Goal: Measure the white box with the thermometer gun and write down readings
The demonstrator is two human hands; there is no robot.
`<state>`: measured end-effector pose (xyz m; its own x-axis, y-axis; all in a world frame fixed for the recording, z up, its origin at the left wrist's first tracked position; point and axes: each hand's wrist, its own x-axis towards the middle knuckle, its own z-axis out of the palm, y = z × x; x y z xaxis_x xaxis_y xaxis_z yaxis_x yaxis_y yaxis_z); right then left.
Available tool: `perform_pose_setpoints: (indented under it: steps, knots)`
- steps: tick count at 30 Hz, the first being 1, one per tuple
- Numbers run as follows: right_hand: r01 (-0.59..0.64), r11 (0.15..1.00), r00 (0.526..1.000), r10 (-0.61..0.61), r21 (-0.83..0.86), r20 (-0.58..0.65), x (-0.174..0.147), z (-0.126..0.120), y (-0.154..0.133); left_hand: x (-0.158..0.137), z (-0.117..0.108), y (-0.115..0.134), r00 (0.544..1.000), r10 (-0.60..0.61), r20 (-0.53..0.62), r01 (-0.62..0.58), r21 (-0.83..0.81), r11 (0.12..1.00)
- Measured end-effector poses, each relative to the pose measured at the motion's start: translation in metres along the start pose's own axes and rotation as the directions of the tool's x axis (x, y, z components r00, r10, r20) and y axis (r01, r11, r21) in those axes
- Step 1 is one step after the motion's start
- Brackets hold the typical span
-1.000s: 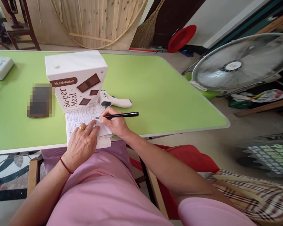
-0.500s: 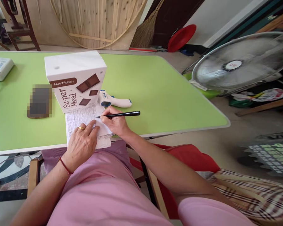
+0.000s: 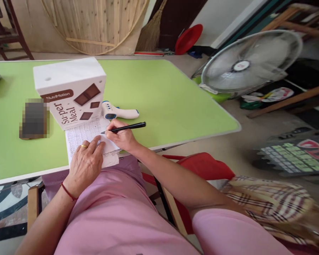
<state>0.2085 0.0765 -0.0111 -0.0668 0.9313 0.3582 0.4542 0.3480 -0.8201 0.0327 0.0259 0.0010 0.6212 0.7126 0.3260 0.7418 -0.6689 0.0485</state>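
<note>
Lying at the near edge of the counter (image 3: 170,102), the handwritten papers (image 3: 81,135) are partly covered by the unclenched left hand (image 3: 86,163); a black pen (image 3: 133,126) is gripped in the right hand (image 3: 124,139), tip downward.

Soft, even light brightens the green table (image 3: 159,92); toward the blurry right edge, the fan (image 3: 248,67) looks stretched.

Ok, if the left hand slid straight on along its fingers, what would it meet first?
Probably the black pen in the right hand, its tip just ahead; depth is hard to judge.
</note>
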Motion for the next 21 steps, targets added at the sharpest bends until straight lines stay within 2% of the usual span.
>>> perform_pose_setpoints:
  steps: [7,17,21]
  knots:
    - [0.030,0.990,1.000,-0.030,0.139,0.002,0.008,0.002,0.004,0.003,0.000,-0.005,0.999,0.019,-0.041,-0.017,0.039,0.999]
    - [0.018,0.989,1.000,-0.019,0.149,0.008,0.011,0.001,0.003,0.006,0.001,-0.008,0.998,0.034,-0.059,-0.030,0.059,0.998]
    - [0.014,0.991,0.999,-0.007,0.135,-0.049,0.007,0.000,0.002,0.004,0.001,-0.004,0.999,0.019,-0.039,-0.017,0.044,0.999]
